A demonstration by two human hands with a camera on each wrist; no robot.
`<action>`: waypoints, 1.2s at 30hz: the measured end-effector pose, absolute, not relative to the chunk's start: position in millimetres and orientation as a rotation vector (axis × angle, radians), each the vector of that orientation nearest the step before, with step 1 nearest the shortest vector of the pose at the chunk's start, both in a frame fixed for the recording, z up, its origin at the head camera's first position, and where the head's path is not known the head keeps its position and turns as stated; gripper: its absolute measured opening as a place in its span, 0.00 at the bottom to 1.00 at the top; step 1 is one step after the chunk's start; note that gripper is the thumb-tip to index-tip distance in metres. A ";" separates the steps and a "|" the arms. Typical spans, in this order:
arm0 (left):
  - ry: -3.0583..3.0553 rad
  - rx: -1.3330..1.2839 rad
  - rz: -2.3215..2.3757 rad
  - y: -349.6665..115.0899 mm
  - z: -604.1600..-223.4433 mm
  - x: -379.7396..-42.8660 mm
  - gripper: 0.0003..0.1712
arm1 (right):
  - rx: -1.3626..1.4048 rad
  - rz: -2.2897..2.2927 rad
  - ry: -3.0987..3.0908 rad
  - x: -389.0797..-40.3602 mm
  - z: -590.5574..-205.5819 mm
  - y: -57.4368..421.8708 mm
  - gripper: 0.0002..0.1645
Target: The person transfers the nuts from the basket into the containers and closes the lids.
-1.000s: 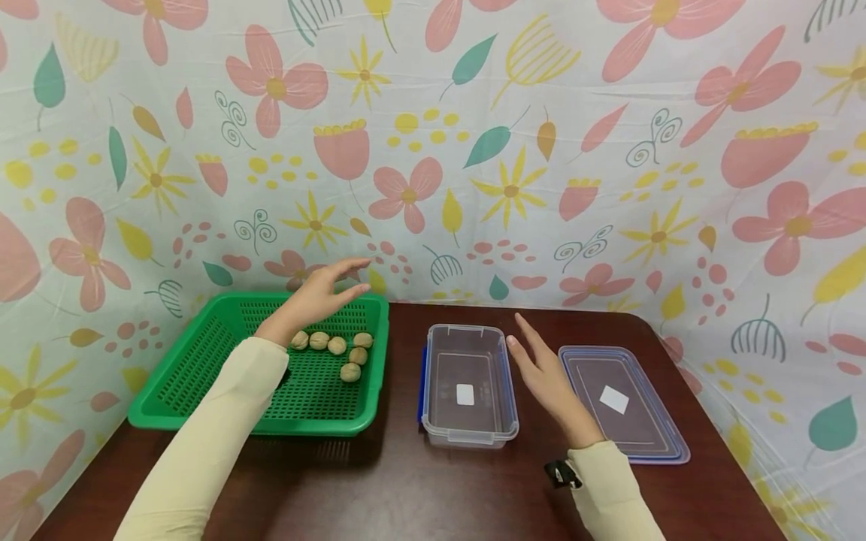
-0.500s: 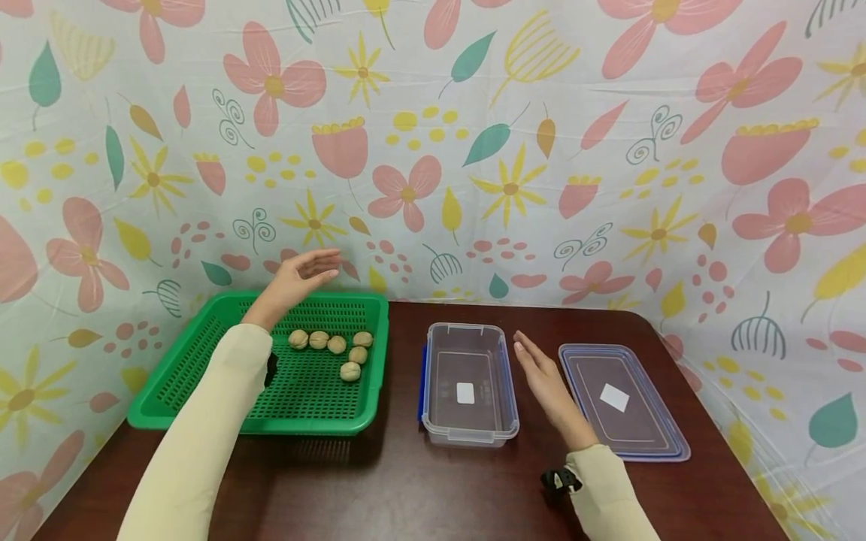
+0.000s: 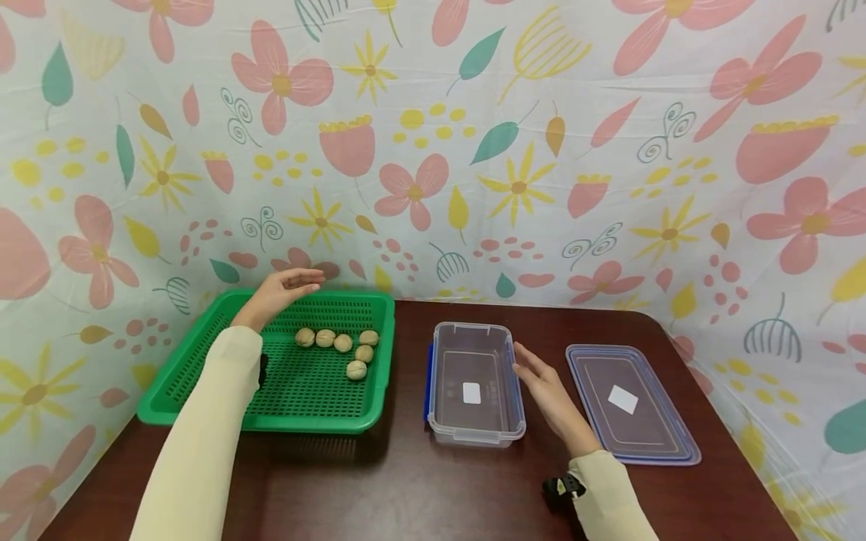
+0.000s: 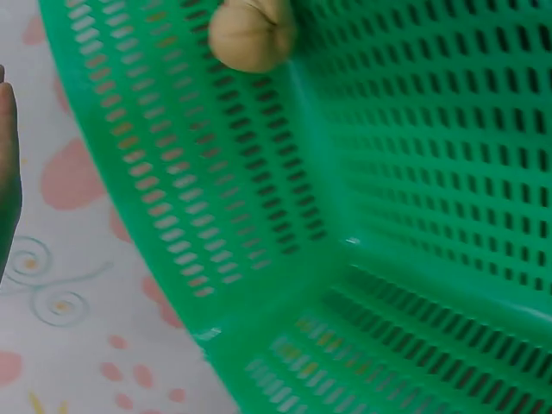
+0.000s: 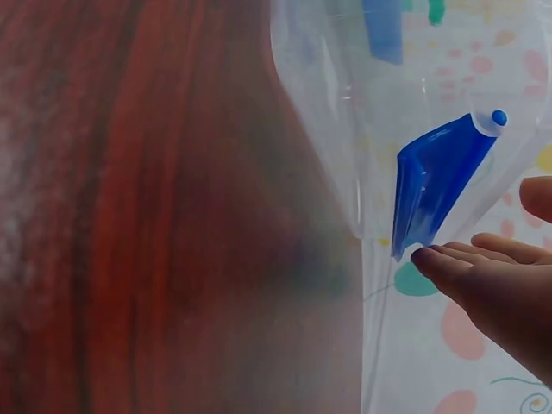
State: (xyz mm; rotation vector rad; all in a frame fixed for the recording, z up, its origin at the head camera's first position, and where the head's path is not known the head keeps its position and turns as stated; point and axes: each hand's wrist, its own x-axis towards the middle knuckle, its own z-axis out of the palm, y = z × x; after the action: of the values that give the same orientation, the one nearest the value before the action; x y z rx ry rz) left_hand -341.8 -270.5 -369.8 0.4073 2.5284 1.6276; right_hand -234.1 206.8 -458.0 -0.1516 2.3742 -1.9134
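Observation:
My left hand [image 3: 277,294] hovers over the back of a green plastic basket [image 3: 311,402], its fingers extended and holding nothing. Several walnuts [image 3: 343,343] lie inside the basket, right of that hand. At the top of the left wrist view a walnut [image 4: 252,36] shows against the green mesh; only a sliver of hand appears at the left edge. My right hand [image 3: 549,394] is at the right side of a clear plastic container [image 3: 441,376], fingers straight. In the right wrist view its fingertips [image 5: 424,259] are right at the lower end of the container's blue latch [image 5: 440,177].
A clear lid with a bluish rim [image 3: 643,409] lies flat on the table, right of the container. Another blue latch [image 3: 428,383] hangs on the container's left side. The dark wooden table [image 3: 379,488] ends at a flower-patterned cloth [image 3: 419,98] behind.
My left hand has drawn back leftward over the basket. My right hand has lowered slightly, its fingertips ending at the container's right rim. The walnuts and containers stay in place.

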 end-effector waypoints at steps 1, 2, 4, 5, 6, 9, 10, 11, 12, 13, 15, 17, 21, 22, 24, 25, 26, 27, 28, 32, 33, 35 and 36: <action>2.522 0.395 1.625 -273.5 -372.9 -342.3 0.27 | -0.148 -1.904 2.376 -233.9 -458.9 207.2 0.33; 2.512 0.379 1.628 -276.4 -376.2 -342.9 0.27 | -0.146 -1.894 2.378 -233.6 -459.6 207.6 0.33; 2.495 0.339 1.636 -282.3 -382.8 -344.0 0.28 | -0.151 -1.876 2.380 -233.2 -461.4 208.4 0.33; 2.480 0.330 1.642 -285.1 -385.9 -344.4 0.28 | -0.154 -1.875 2.376 -232.9 -462.0 208.4 0.33; 2.469 0.324 1.644 -287.8 -388.8 -344.8 0.28 | -0.160 -1.878 2.372 -232.7 -462.5 208.3 0.33; 2.428 0.290 1.647 -294.3 -396.1 -344.7 0.29 | -0.179 -1.884 2.363 -232.3 -464.2 208.6 0.33; 2.416 0.282 1.642 -296.0 -397.9 -344.1 0.29 | -0.184 -1.884 2.360 -232.2 -464.5 208.8 0.33; 2.405 0.278 1.633 -297.7 -399.6 -343.4 0.29 | -0.182 -1.888 2.355 -232.0 -464.7 208.7 0.33; 2.398 0.271 1.619 -299.3 -400.8 -342.4 0.29 | -0.186 -1.887 2.353 -232.0 -465.0 209.0 0.33; 2.391 0.262 1.609 -301.1 -402.5 -341.8 0.29 | -0.184 -1.885 2.351 -232.0 -465.3 209.3 0.33; 2.397 0.251 1.564 -304.5 -405.3 -340.2 0.29 | -0.184 -1.881 2.348 -232.0 -465.7 209.8 0.33; 2.419 0.252 1.497 -308.2 -408.4 -339.0 0.29 | -0.181 -1.875 2.348 -232.3 -466.1 210.2 0.33; 2.443 0.262 1.392 -315.1 -416.4 -338.5 0.30 | -0.183 -1.872 2.348 -232.7 -466.5 210.6 0.33; 2.445 0.263 1.373 -316.8 -418.9 -339.0 0.30 | -0.183 -1.871 2.348 -232.8 -466.4 210.7 0.33; 2.437 0.259 1.367 -319.5 -423.4 -339.8 0.30 | -0.184 -1.872 2.344 -232.6 -465.9 210.7 0.33; 2.438 0.256 1.365 -320.8 -425.4 -340.4 0.30 | -0.183 -1.872 2.341 -232.4 -465.6 210.7 0.33; 2.445 0.267 1.348 -320.8 -426.3 -340.1 0.30 | -0.183 -1.872 2.339 -232.2 -465.2 210.7 0.33; 2.443 0.257 1.346 -320.6 -427.0 -339.9 0.29 | -0.183 -1.871 2.338 -232.1 -465.0 210.9 0.33; 2.442 0.258 1.340 -320.5 -428.0 -340.1 0.30 | -0.183 -1.867 2.337 -232.0 -464.7 211.0 0.34; 2.436 0.245 1.329 -318.1 -429.4 -340.8 0.27 | -0.189 -1.860 2.339 -231.1 -463.2 210.7 0.34; 2.435 0.231 1.332 -318.2 -430.3 -341.6 0.27 | -0.190 -1.858 2.340 -231.0 -462.9 210.5 0.34; 2.447 0.233 1.316 -317.3 -430.7 -341.9 0.26 | -0.190 -1.858 2.340 -231.0 -462.4 209.9 0.34; 2.452 0.235 1.310 -316.8 -430.7 -342.1 0.26 | -0.189 -1.858 2.339 -231.3 -462.5 209.8 0.34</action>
State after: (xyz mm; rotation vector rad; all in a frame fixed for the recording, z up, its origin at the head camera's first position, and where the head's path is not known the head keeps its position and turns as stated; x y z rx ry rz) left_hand -342.1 -316.8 -430.7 0.2355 2.4516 1.3101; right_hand -231.3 209.8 -462.5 -0.1886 2.3393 -1.8580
